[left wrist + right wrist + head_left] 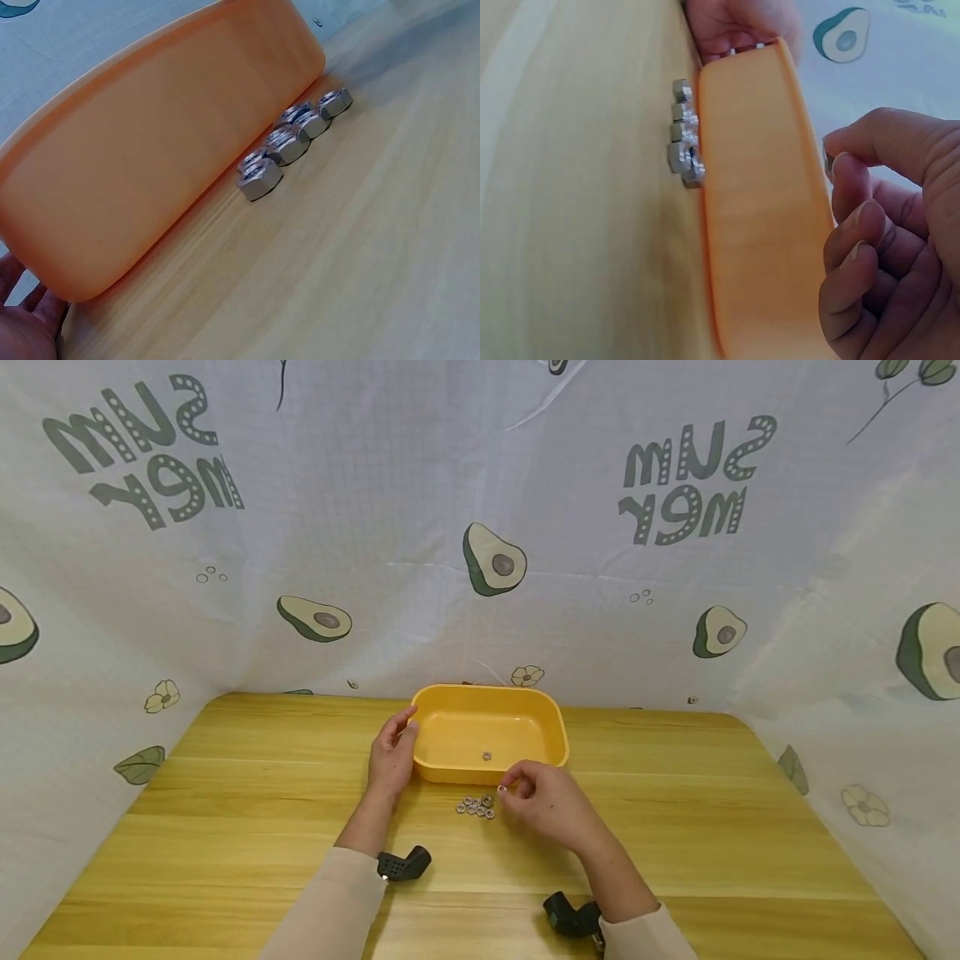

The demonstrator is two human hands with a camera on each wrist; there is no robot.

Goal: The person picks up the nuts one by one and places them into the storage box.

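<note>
A yellow plastic tray [491,775] stands on the table, with one metal hex nut [487,757] lying inside it. My left hand [392,764] rests against the tray's left end, its fingers along the outer wall. At the tray's front right, my right hand [551,802] pinches a small hex nut [829,159] between thumb and index finger, mostly covered by the fingertips. In front of the tray several more hex nuts [482,811] lie close together on the wood; the left wrist view shows these loose nuts [289,148] beside the tray wall.
The wooden table [300,777] reaches out to both sides of the tray. A white curtain [390,527] printed with avocados and letters hangs behind and around it. Both wrists carry a black camera [405,864].
</note>
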